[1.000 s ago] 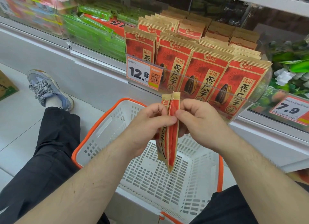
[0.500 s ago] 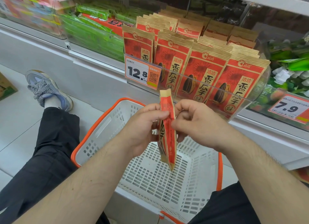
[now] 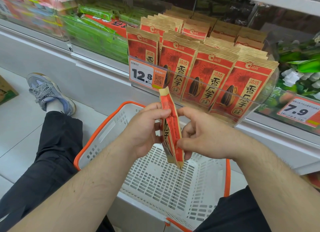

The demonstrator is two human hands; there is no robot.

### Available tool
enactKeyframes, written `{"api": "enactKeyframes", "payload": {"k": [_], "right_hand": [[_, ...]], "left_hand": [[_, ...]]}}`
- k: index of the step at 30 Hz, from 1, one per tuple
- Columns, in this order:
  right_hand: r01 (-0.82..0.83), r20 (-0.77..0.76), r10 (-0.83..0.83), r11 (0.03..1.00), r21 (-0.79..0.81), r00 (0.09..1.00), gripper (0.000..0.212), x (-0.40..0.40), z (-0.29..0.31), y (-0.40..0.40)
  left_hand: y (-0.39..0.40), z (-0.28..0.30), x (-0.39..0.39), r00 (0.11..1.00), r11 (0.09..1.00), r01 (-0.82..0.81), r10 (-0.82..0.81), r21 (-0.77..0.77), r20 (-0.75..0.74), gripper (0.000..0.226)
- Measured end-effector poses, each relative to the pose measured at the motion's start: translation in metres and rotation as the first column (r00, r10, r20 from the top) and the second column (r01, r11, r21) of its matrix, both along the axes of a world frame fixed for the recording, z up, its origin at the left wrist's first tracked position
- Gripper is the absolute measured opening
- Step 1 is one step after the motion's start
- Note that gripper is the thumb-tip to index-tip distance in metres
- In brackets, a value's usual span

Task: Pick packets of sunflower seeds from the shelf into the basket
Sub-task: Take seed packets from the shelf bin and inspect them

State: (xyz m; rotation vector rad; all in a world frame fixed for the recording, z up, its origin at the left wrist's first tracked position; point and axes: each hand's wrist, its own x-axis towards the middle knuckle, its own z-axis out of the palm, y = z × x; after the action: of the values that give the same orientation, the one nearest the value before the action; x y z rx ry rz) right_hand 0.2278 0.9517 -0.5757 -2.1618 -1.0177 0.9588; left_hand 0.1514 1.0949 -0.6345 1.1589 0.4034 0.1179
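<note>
I hold a flat red and tan paper packet of sunflower seeds edge-on, standing up and leaning a little, right over my white plastic basket with the orange rim. My left hand grips the packet from the left side, with my thumb pressed on its upper part and my other fingers curled behind it. My right hand pinches the packet from the right side, with one fingertip near the top and my thumb lower down on the red face. The bottom corner of the packet hangs above the holes in the basket floor and does not touch it. The basket sits on the floor between my legs in black trousers. Just behind my hands is the low white shelf with a clear plastic front, and more packets of the same red and tan kind stand there in rows, face forward, each with a dark seed drawn on it. A white and orange price tag that reads 12.8 is fixed to the clear front, left of the packets. Green wrapped packs lie to the left on the shelf. My blue and grey shoe rests on the pale floor tiles.
</note>
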Motion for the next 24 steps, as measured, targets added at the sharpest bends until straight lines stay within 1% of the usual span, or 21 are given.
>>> {"api": "enactKeyframes", "payload": {"k": [4, 9, 14, 16, 17, 18, 19, 20, 21, 23, 24], "right_hand": [[-0.010, -0.024, 0.011, 0.999, 0.039, 1.000, 0.058, -0.001, 0.002, -0.001], [-0.089, -0.038, 0.089, 0.996, -0.005, 0.995, 0.084, -0.001, 0.002, -0.002], [-0.123, -0.095, 0.128, 0.991, 0.050, 0.987, 0.090, 0.004, 0.002, -0.006], [-0.092, -0.135, 0.101, 0.993, 0.070, 0.986, 0.089, 0.005, 0.000, -0.006], [-0.067, -0.141, 0.078, 0.994, 0.081, 0.987, 0.088, 0.006, -0.002, -0.006], [-0.041, -0.119, 0.052, 0.995, 0.086, 0.992, 0.086, 0.007, -0.003, -0.006], [-0.016, -0.076, 0.022, 0.997, 0.081, 0.997, 0.086, 0.008, -0.004, -0.005], [0.015, -0.043, -0.011, 0.997, 0.072, 0.999, 0.088, 0.009, -0.006, -0.005], [0.043, -0.047, -0.039, 0.996, 0.075, 0.998, 0.090, 0.009, -0.007, -0.004], [0.081, -0.151, -0.062, 0.990, 0.118, 0.987, 0.099, 0.008, -0.011, -0.003], [0.087, -0.186, -0.062, 0.987, 0.132, 0.981, 0.105, 0.007, -0.013, -0.003]], "left_hand": [[0.002, 0.001, 0.001, 1.000, 1.000, -0.010, 0.010, -0.011, 0.002, 0.029], [0.002, 0.000, 0.000, 1.000, 0.998, -0.020, 0.021, -0.060, 0.020, 0.035], [0.003, -0.002, -0.001, 0.999, 0.995, 0.007, -0.003, -0.100, 0.036, 0.034], [0.004, -0.003, -0.001, 0.999, 0.993, -0.003, 0.007, -0.116, 0.035, 0.027], [0.004, -0.002, -0.001, 0.999, 0.990, -0.001, 0.008, -0.139, 0.047, 0.018], [0.004, -0.002, -0.001, 0.998, 0.986, 0.001, 0.010, -0.164, 0.065, 0.008], [0.004, -0.002, -0.002, 0.996, 0.983, 0.000, 0.017, -0.185, 0.088, 0.007], [0.004, -0.001, -0.002, 0.994, 0.978, -0.007, 0.031, -0.208, 0.108, 0.012], [0.005, -0.001, -0.002, 0.991, 0.970, -0.014, 0.046, -0.241, 0.130, 0.017], [0.005, -0.002, -0.002, 0.981, 0.957, -0.003, 0.060, -0.291, 0.185, 0.023], [0.005, -0.003, -0.002, 0.977, 0.956, 0.014, 0.049, -0.293, 0.209, 0.026]]}}
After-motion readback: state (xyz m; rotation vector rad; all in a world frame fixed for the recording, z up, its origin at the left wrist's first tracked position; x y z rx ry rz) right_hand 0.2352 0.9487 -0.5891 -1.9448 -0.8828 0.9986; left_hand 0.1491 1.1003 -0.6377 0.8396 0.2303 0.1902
